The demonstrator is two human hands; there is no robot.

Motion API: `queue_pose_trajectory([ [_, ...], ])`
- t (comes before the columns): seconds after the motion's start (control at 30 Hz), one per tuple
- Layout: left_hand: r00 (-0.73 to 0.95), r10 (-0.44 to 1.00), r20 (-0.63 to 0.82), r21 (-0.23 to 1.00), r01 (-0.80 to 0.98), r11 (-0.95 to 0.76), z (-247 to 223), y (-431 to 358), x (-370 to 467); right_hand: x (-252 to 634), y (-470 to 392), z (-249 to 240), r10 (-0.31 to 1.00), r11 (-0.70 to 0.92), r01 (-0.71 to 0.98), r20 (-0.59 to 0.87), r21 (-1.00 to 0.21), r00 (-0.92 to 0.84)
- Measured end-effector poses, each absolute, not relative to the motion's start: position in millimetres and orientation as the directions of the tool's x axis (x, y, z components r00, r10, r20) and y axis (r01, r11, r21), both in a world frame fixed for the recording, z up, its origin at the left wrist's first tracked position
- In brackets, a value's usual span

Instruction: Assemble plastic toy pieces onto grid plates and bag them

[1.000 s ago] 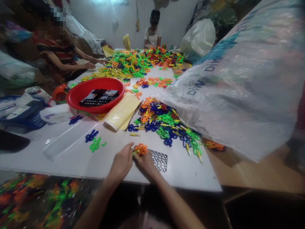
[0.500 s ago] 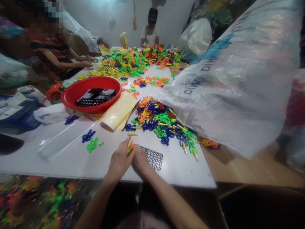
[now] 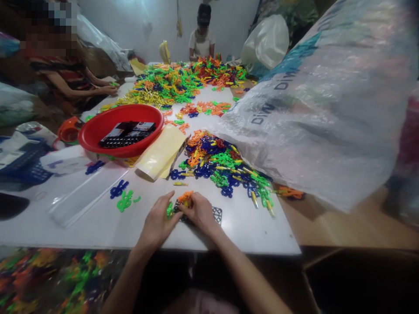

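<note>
My right hand (image 3: 199, 211) pinches a small orange plastic piece (image 3: 185, 195), with a bit of yellow at its lower end. Beside it, my left hand (image 3: 159, 220) curls round a bright green plastic piece (image 3: 170, 210), its thumb reaching toward the right fingertips. Under both hands lies a flat black grid with round holes (image 3: 216, 214), partly covered by my right hand. A short yellow stick (image 3: 180, 184) rests just beyond my fingers. To the left are loose blue pieces (image 3: 118, 189) and green pieces (image 3: 125, 201).
A pile of coloured plastic pieces (image 3: 222, 165) spreads ahead to the right, beside a big white plastic sack (image 3: 314, 131). A red basin (image 3: 85, 135) holds printed black cards. Near it lies a yellow sheet (image 3: 162, 152). Two people sit at the table farther off.
My right hand has turned and lifted the orange piece above the grid. My left hand has moved slightly left, with the green piece now showing in it. The view has shifted a little.
</note>
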State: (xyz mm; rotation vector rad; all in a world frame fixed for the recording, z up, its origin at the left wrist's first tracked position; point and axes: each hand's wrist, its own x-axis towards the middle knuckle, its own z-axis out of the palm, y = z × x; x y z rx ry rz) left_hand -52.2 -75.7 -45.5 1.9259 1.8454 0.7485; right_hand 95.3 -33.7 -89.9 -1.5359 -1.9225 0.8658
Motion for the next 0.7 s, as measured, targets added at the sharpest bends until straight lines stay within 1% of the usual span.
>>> queue_pose_trajectory([
  [0.07,0.000,0.980,0.197,0.601,0.790,-0.120,-35.1,-70.0,-47.6,100.7,-35.4,-86.2,0.964,0.210,0.698,0.024,-0.685,-0.266],
  [0.1,0.009,0.980,0.201,0.609,0.782,-0.132,-28.6,-66.1,-44.9,102.4,-36.7,-83.9,0.956,0.238,0.715,0.030,-0.657,-0.291],
  [0.17,0.059,0.988,0.143,0.651,0.747,-0.138,-14.0,-57.0,-40.2,104.6,-39.2,-76.6,0.948,0.278,0.719,0.063,-0.637,-0.311],
  [0.2,0.084,0.992,0.098,0.681,0.721,-0.128,-6.3,-52.5,-38.7,105.9,-39.9,-70.9,0.949,0.281,0.701,0.081,-0.655,-0.305],
  [0.27,0.081,0.996,0.029,0.744,0.663,-0.075,9.1,-45.1,-37.5,110.4,-39.9,-56.0,0.953,0.243,0.588,0.076,-0.772,-0.294],
  [0.33,0.039,0.999,0.016,0.779,0.626,-0.037,23.6,-41.2,-38.1,117.7,-38.4,-38.7,0.941,0.146,0.372,0.013,-0.917,-0.338],
  [0.4,0.053,0.998,0.021,0.790,0.611,-0.049,36.3,-40.5,-39.5,125.2,-36.7,-23.4,0.894,0.041,0.181,-0.045,-0.983,-0.445],
  [0.43,0.093,0.995,0.019,0.791,0.608,-0.072,41.7,-40.9,-40.4,127.8,-36.0,-18.0,0.866,0.019,0.136,-0.052,-0.991,-0.497],
  [0.5,0.195,0.981,0.007,0.794,0.595,-0.124,49.6,-42.8,-42.9,128.6,-35.2,-14.6,0.827,0.062,0.125,-0.019,-0.990,-0.561],
  [0.57,0.248,0.968,0.020,0.790,0.590,-0.168,51.5,-46.1,-46.5,122.7,-35.3,-23.4,0.836,0.153,0.152,0.046,-0.976,-0.547],
  [0.6,0.227,0.973,0.050,0.777,0.603,-0.180,49.4,-48.5,-48.3,117.7,-35.8,-32.4,0.858,0.181,0.178,0.067,-0.967,-0.509],
  [0.63,0.166,0.982,0.094,0.759,0.626,-0.179,44.7,-51.5,-50.0,111.8,-36.3,-43.7,0.885,0.186,0.213,0.069,-0.959,-0.461],
  [0.7,-0.019,0.980,0.199,0.721,0.680,-0.134,27.7,-59.2,-51.7,98.9,-37.5,-70.2,0.927,0.142,0.277,0.029,-0.950,-0.375],
])
